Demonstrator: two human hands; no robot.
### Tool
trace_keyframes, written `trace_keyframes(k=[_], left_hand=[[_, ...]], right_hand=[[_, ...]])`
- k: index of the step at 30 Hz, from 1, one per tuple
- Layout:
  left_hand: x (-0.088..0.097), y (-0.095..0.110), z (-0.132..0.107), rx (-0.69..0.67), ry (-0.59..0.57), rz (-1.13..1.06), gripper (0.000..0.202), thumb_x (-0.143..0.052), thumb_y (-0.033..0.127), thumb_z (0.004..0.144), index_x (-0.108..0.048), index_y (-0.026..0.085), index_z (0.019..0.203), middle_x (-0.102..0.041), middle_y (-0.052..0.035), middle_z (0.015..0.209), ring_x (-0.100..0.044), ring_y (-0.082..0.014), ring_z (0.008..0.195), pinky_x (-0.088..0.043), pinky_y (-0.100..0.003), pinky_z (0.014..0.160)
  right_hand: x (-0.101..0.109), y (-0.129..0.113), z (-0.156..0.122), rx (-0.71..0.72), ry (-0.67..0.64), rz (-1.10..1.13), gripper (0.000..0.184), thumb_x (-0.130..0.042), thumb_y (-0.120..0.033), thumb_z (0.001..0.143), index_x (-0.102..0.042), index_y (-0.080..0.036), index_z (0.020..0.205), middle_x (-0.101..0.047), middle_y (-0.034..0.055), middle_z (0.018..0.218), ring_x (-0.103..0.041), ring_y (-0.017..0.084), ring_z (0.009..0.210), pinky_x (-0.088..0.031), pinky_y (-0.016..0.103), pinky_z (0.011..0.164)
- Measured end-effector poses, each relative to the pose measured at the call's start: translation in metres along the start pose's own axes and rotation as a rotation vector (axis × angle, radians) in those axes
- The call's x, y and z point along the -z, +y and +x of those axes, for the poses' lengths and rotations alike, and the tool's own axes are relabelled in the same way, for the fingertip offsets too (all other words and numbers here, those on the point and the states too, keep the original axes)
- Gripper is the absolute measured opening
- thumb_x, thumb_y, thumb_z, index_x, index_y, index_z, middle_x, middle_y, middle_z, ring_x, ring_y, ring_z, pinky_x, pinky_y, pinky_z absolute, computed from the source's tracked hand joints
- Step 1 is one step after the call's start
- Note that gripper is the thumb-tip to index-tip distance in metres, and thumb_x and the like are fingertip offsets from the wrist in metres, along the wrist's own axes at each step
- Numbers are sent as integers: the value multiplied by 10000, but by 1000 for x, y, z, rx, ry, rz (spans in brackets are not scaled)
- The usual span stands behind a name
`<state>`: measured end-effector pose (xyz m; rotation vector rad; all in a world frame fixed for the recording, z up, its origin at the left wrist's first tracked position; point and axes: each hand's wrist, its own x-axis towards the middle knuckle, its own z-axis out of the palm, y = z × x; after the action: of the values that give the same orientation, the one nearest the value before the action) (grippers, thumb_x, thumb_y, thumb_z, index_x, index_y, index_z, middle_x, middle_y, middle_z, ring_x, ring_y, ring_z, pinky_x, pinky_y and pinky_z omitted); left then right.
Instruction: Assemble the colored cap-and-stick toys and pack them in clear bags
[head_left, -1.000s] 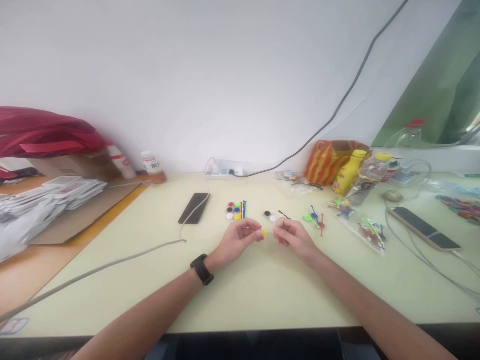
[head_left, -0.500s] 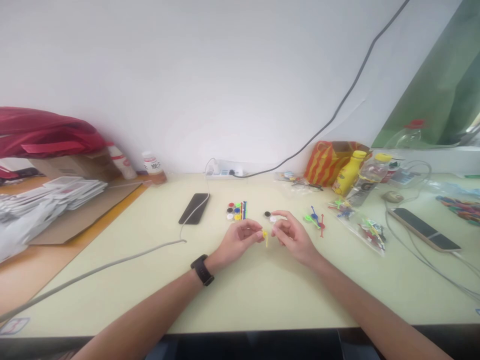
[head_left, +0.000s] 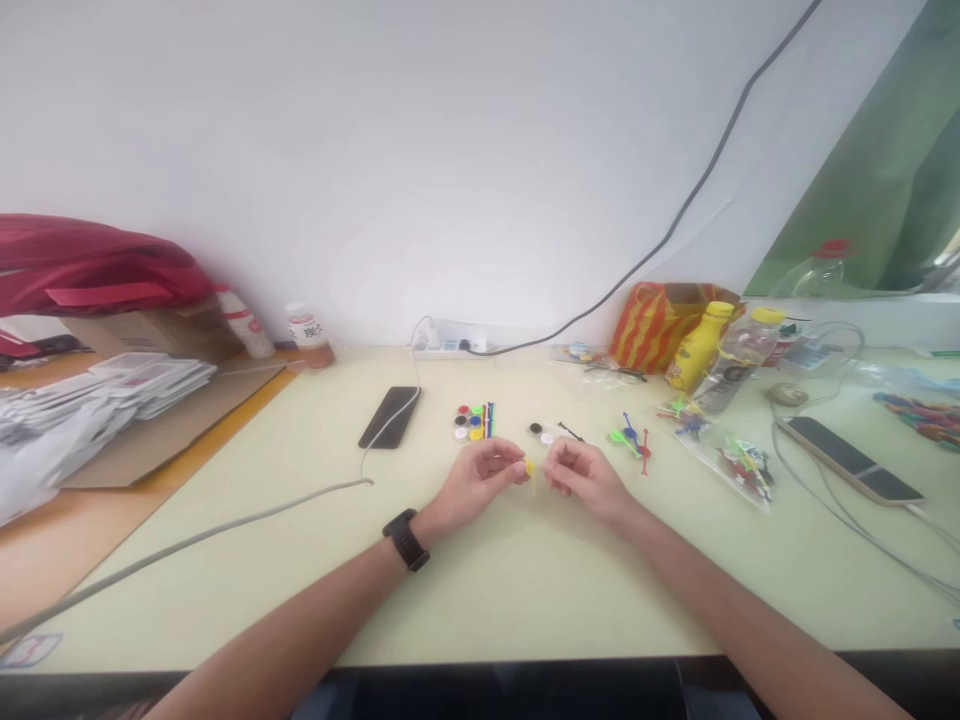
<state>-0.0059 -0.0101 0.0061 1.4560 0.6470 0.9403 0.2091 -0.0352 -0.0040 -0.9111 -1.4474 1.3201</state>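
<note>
My left hand [head_left: 480, 475], with a dark watch on the wrist, pinches a small yellow arrow spinner [head_left: 530, 468] between thumb and fingertips. The spinner has a round part and a thin stem hanging down. Just to its right, my right hand [head_left: 589, 478] is closed in a pinch; what its fingertips hold, if anything, is too small to make out. Behind the hands lie a black disc [head_left: 535, 428], a white disc [head_left: 547, 439] and a black arrow [head_left: 570, 431]. Several coloured discs [head_left: 461, 421] and arrows [head_left: 491, 418] are grouped beyond my left hand.
Assembled coloured spinners [head_left: 630, 436] lie right of my hands, near a clear bag of parts [head_left: 742, 470]. A phone [head_left: 390, 417] with a cable is on the left, another phone [head_left: 851, 460] on the right. Bottles [head_left: 697, 345] and a striped bag [head_left: 649, 325] stand behind.
My right index finger, stretched out before, has curled in towards the thumb, uncovering the black arrow. My left hand stays in place with the yellow spinner, whose round part shows more.
</note>
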Motion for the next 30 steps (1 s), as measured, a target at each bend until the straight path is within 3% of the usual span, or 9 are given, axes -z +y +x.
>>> trace_keyframes(k=[6, 15, 18, 21, 23, 27, 30], left_hand=[[0, -2, 0, 2, -39, 34, 263, -771, 356, 868, -687, 152, 1011, -711, -85, 999, -713, -212, 929, -579, -356, 863], [-1, -2, 1, 30, -47, 89, 324, -793, 357, 844, -682, 156, 1071, -730, -116, 1096, -729, -254, 999, -576, -394, 917], [-2, -4, 1, 30, -19, 126, 326, -779, 371, 853, -687, 162, 1086, -725, -122, 1139, -707, -257, 1067, -551, -410, 979], [0, -7, 2, 41, 2, 169, 325, -757, 407, 867, -696, 171, 1081, -733, -118, 1114, -698, -248, 1061, -553, -392, 955], [1, -10, 2, 48, -2, 190, 336, -744, 427, 873, -697, 178, 1093, -735, -109, 1079, -701, -231, 1010, -561, -374, 912], [4, -13, 2, 56, -10, 224, 334, -721, 444, 887, -699, 189, 1103, -725, -87, 1021, -690, -203, 931, -560, -351, 865], [5, -14, 1, 55, -17, 234, 331, -714, 443, 891, -697, 192, 1106, -715, -78, 995, -679, -194, 901, -555, -342, 846]], right_hand=[[-6, 4, 1, -17, -12, -11, 330, -741, -493, 854, -592, -230, 987, -670, 21, 840, -600, 159, 723, -410, 254, 549], [-6, 7, 2, 21, -30, -73, 316, -694, -491, 881, -596, -216, 1004, -646, 22, 833, -610, 162, 730, -509, 303, 656], [2, 7, 5, 53, 65, -129, 336, -653, -459, 897, -511, -242, 1110, -610, -16, 790, -588, 156, 676, -498, 308, 655], [24, 5, 8, 102, 256, -346, 387, -629, -393, 878, -441, -247, 1183, -598, -30, 770, -570, 166, 662, -470, 303, 648], [43, 2, 9, 94, 350, -571, 320, -609, -326, 846, -485, -233, 1126, -590, -27, 737, -552, 170, 642, -440, 297, 630], [77, -3, 6, -97, 436, -1092, 246, -591, -238, 795, -558, -236, 1040, -616, -21, 706, -560, 179, 651, -346, 281, 604], [89, -4, 3, -227, 432, -1335, 270, -604, -235, 789, -561, -234, 1055, -618, -8, 683, -568, 197, 663, -276, 281, 581]])
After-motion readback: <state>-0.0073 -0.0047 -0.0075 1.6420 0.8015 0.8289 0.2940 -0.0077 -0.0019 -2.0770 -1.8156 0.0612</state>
